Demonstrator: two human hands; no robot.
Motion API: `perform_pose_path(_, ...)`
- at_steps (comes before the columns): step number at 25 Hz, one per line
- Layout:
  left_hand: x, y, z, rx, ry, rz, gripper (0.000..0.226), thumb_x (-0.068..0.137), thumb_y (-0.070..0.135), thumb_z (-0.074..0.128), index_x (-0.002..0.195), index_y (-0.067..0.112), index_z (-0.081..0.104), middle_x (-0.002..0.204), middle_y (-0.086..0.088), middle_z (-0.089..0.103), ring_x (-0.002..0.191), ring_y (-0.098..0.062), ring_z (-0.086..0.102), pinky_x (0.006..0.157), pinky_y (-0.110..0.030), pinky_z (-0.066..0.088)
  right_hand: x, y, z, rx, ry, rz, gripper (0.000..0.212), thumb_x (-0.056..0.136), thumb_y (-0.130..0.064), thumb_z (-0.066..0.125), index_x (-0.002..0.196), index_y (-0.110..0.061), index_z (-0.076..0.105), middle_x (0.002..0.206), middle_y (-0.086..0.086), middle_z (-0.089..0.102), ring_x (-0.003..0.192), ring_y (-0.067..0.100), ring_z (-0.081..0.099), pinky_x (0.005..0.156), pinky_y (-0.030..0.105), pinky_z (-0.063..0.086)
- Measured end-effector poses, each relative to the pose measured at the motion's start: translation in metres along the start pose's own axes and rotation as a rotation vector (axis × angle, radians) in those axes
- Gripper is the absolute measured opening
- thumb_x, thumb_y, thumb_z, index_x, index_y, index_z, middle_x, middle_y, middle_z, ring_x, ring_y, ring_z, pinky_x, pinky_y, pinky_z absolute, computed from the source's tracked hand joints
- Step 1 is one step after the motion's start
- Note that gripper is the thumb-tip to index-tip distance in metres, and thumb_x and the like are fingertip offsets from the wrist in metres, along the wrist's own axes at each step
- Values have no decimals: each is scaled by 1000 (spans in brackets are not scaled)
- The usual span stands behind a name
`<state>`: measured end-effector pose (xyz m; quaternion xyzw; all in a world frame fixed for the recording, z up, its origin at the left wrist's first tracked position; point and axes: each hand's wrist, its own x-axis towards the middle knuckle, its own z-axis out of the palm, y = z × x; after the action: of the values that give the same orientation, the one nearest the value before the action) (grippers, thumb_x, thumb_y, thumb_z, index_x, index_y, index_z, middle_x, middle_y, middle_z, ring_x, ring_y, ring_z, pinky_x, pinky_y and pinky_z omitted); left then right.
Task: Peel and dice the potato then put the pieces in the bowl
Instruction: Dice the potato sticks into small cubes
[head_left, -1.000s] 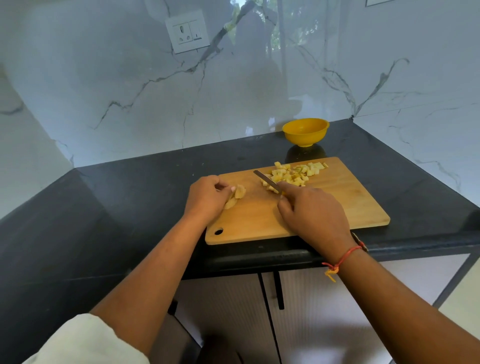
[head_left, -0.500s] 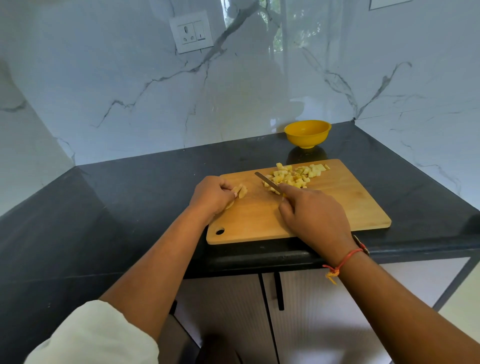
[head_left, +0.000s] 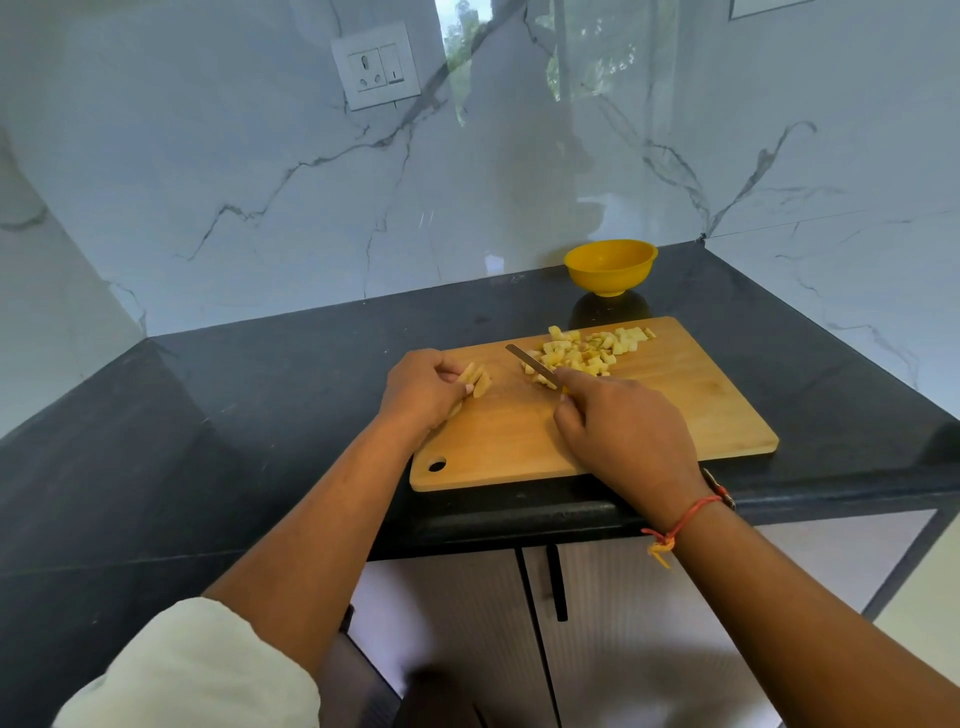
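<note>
My left fingers (head_left: 451, 372) are curled in. They pinch a small bunch of potato strips (head_left: 477, 382) and press them down on the cutting board (head_left: 675, 410). The strips lie side by side. Their long way runs from near me to away from me, leaning a little to the right. The rest of my left hand (head_left: 423, 387) sits at the left end of the board.

My right hand (head_left: 623, 426) grips the knife (head_left: 532, 364). Its fingers are curled round the handle, which is hidden under my hand. My pointing finger lies straight along the top of the blade. The thin blade points away from me and to the left. Its tip is in the gap between the strips and the pile. It is not touching the strips.

The diced potato pieces (head_left: 587, 351) lie in a pile on the far part of the board, just right of the blade. A few bits touch the blade.

The wooden board is long from left to right. It lies at the front edge of the black counter (head_left: 260, 389). The yellow bowl (head_left: 610, 265) stands on the counter just behind the board, near the marble wall (head_left: 234, 171).

A red thread (head_left: 685, 519) is tied round my right wrist.
</note>
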<state>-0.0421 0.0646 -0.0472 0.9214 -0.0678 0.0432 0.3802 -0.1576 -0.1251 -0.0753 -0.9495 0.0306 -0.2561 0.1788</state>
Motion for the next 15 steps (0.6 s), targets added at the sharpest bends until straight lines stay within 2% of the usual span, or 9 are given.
perform_pose_path(3,-6,1,-3,-24,84,73,17,94,24,68,110,21,70,107,6,66,89,-4,57,76,-18,46,0,0,-1,3,-5,2,40,102,-41,40,139,-35,54,83,-11,62,70,6,54,56,24,47)
perform_pose_path(5,-15,6,-2,-41,82,156,18,96,25,64,113,24,70,107,10,65,88,-2,57,70,-12,40,-1,-1,-3,8,-11,12,40,102,-41,40,139,-36,54,84,-11,61,71,7,55,56,25,47)
perform_pose_path(8,-34,13,8,37,0,287,22,97,26,63,117,27,71,108,16,66,89,6,55,70,-8,37,-2,-3,-5,6,-12,32,40,102,-40,41,140,-36,53,82,-12,57,71,8,55,58,29,51)
perform_pose_path(10,-40,14,15,133,-19,381,23,97,26,62,118,24,72,111,12,70,88,4,55,74,-6,37,-1,-5,-6,5,-11,39,41,102,-39,41,140,-36,53,84,-9,62,71,9,53,56,28,47)
perform_pose_path(13,-45,12,21,193,16,453,19,96,27,64,110,21,75,104,5,72,86,-1,55,80,-14,43,-1,-7,-8,-1,-39,57,41,102,-39,42,141,-37,53,86,-5,65,71,10,50,52,27,40)
perform_pose_path(15,-46,10,22,176,41,464,17,95,27,65,106,20,77,99,5,72,81,0,53,75,-10,39,-4,-9,-11,5,-47,93,42,101,-39,43,141,-39,54,84,-4,63,68,11,51,49,27,37)
